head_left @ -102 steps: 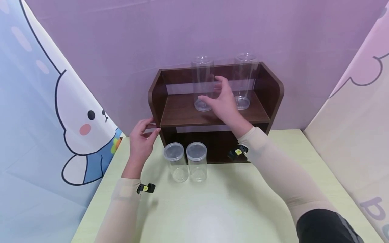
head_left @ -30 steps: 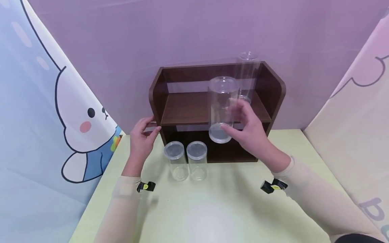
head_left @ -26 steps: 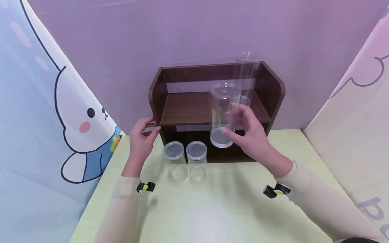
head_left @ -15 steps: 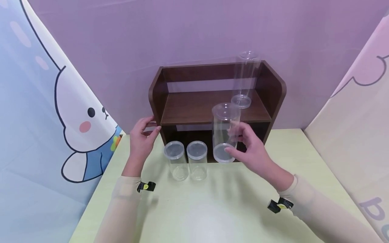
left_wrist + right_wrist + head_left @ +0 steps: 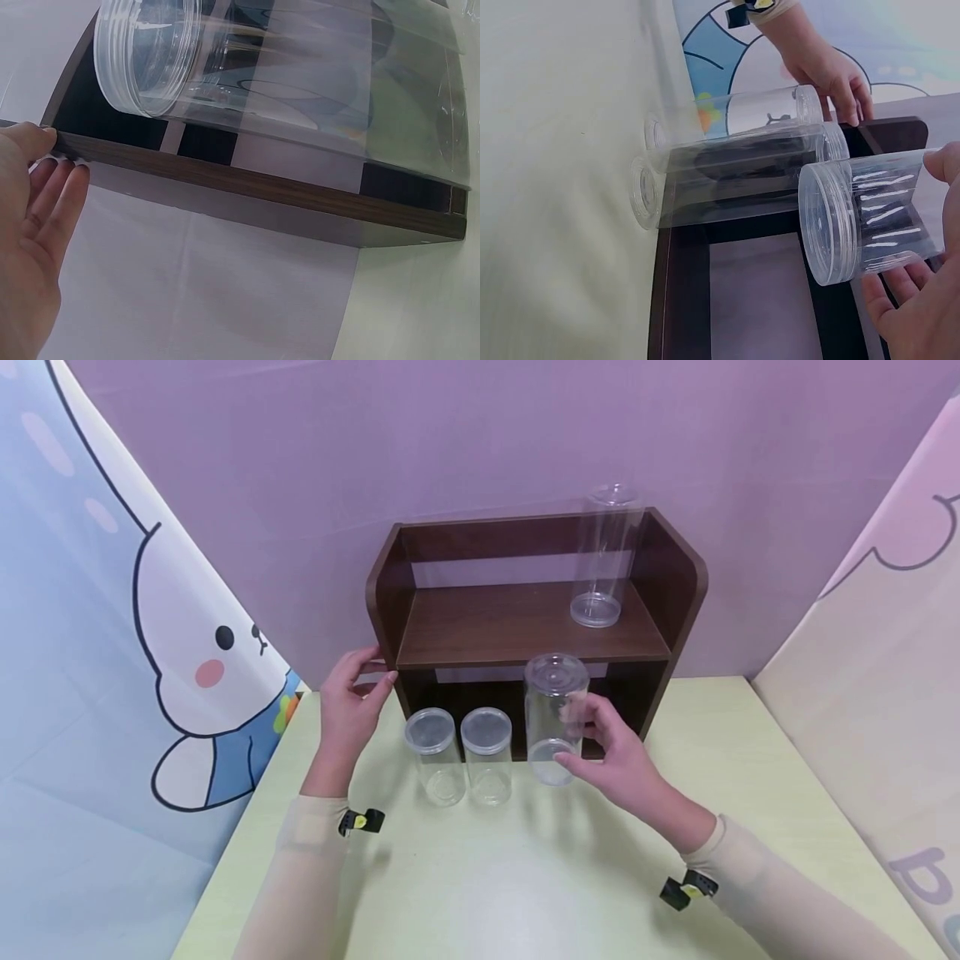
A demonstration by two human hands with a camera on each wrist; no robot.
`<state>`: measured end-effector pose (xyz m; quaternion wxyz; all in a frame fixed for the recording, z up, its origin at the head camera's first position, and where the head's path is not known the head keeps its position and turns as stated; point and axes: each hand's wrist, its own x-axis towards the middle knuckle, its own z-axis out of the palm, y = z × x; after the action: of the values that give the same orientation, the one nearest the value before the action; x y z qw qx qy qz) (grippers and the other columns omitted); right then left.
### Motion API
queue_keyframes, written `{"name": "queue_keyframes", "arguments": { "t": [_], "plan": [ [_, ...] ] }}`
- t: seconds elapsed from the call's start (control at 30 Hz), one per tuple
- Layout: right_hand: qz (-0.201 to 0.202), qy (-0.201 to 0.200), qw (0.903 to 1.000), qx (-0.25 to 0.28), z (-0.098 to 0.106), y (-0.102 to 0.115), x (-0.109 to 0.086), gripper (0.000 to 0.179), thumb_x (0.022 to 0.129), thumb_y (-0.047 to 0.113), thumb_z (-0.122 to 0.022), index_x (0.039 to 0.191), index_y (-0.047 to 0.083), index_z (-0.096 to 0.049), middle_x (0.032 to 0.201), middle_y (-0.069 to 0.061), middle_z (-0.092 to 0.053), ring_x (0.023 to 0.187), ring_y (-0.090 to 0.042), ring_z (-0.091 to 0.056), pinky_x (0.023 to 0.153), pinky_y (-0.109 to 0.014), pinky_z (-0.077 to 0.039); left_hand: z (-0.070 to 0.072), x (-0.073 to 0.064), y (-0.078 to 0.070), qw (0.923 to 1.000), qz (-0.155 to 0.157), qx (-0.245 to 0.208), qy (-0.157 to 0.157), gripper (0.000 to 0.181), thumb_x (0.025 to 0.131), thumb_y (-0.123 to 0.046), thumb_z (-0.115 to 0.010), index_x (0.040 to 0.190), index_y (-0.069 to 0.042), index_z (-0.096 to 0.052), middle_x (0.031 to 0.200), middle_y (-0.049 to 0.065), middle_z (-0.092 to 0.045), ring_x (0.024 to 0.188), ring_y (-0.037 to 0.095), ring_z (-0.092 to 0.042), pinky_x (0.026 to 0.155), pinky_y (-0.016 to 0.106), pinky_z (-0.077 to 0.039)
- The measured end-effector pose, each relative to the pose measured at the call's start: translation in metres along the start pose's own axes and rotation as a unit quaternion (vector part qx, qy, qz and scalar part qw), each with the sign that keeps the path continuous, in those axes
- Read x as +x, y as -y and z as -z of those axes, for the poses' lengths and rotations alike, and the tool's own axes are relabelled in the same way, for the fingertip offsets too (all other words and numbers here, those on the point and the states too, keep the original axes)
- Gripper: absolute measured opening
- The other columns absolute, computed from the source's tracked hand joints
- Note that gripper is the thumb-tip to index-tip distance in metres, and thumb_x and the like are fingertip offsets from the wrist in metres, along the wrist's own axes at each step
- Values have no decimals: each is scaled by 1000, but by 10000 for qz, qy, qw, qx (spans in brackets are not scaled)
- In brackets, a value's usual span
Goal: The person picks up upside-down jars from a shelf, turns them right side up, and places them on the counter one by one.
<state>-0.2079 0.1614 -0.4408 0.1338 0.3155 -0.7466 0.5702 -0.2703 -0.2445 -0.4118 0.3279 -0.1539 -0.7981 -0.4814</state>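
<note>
My right hand [image 5: 611, 760] holds a clear plastic jar [image 5: 555, 702] by its side, thumb in front and fingers around the back. That jar is upright but upside down, its ridged lid end [image 5: 829, 225] toward the table, in front of the shelf's lower opening. To its left, two clear jars with lids, the left jar [image 5: 442, 781] and the right jar [image 5: 491, 777], stand side by side on the table. My left hand [image 5: 352, 702] pinches the left side panel of the dark brown two-tier shelf [image 5: 465, 618], thumb on its front edge [image 5: 64, 142].
One tall clear jar [image 5: 600, 560] stands at the right on the upper board. The shelf sits at the back of the pale table [image 5: 480, 877], against a purple cloth [image 5: 300, 460]. Printed cloth panels flank both sides, a cartoon rabbit [image 5: 202, 643] on the left one.
My right hand has taken a jar off the upper board, brought it forward and lowered it past the shelf's front edge. The left hand stays at the side panel.
</note>
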Motion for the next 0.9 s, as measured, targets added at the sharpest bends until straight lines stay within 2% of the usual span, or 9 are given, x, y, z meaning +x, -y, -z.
{"name": "queue_keyframes", "arguments": {
  "t": [0.23,0.33,0.47,0.5,0.57,0.67,0.77,0.83,0.9],
  "plan": [
    [-59,28,9999,-117,0,-3,-4,72,89,-10,-87,149,6,-51,131,-8,-64,122,-16,-62,105,-23,-56,-2,-2,-3,9996,74,-185,-185,43,100,-8,-84,142,-12,-72,134,4,-72,118,23,-73,91,17,-60],
    [-61,59,9999,-124,1,-3,-5,72,89,-10,-87,149,6,-51,131,-7,-64,122,-16,-62,105,-23,-56,-1,-3,-9,9979,71,-157,-619,37,102,-9,-81,138,-9,-72,133,6,-72,116,23,-71,93,19,-59],
    [-40,154,9998,-128,2,-2,-5,73,87,-11,-88,148,6,-52,132,-6,-65,124,-17,-62,105,-24,-56,5,-4,-26,9902,95,-48,-1390,24,106,-12,-76,128,-4,-73,124,9,-72,111,17,-68,92,21,-56],
    [-36,187,9997,-131,2,-1,-5,73,86,-11,-89,147,7,-53,133,-5,-65,125,-17,-62,106,-24,-56,6,-4,-32,9885,87,-70,-1508,22,107,-13,-75,125,-2,-73,121,10,-72,110,15,-67,91,21,-55],
    [-16,261,9996,-131,3,1,-4,75,85,-12,-90,148,7,-53,133,-4,-65,125,-18,-62,106,-24,-56,7,-5,-44,9879,4,-114,-1544,20,107,-13,-74,122,-1,-73,118,10,-72,108,13,-66,89,22,-55],
    [28,428,9989,-169,5,4,-4,78,84,-11,-91,149,9,-54,132,-3,-65,125,-19,-63,106,-27,-57,5,-6,-61,9935,-291,-240,-1074,15,106,-8,-72,118,1,-74,112,11,-72,104,10,-66,86,21,-56],
    [115,613,9977,-272,5,6,-3,80,84,-7,-93,151,11,-55,132,-2,-66,123,-20,-64,106,-28,-57,1,-9,-74,9962,-677,-542,-116,14,104,-4,-73,117,1,-74,112,12,-72,102,15,-68,87,21,-59],
    [197,722,9966,-349,4,8,-3,80,83,-5,-95,152,10,-56,132,-2,-66,122,-22,-64,105,-29,-58,-2,-12,-81,9911,-824,-828,631,19,105,-9,-74,121,0,-74,117,11,-71,105,20,-69,91,24,-60],
    [288,806,9954,-434,3,10,-3,81,83,-2,-96,153,8,-56,133,-4,-66,122,-23,-65,105,-28,-58,-7,-15,-89,9826,-866,-1040,1269,34,106,-27,-78,129,-3,-72,126,11,-70,112,26,-69,96,28,-60]
  ]
}}
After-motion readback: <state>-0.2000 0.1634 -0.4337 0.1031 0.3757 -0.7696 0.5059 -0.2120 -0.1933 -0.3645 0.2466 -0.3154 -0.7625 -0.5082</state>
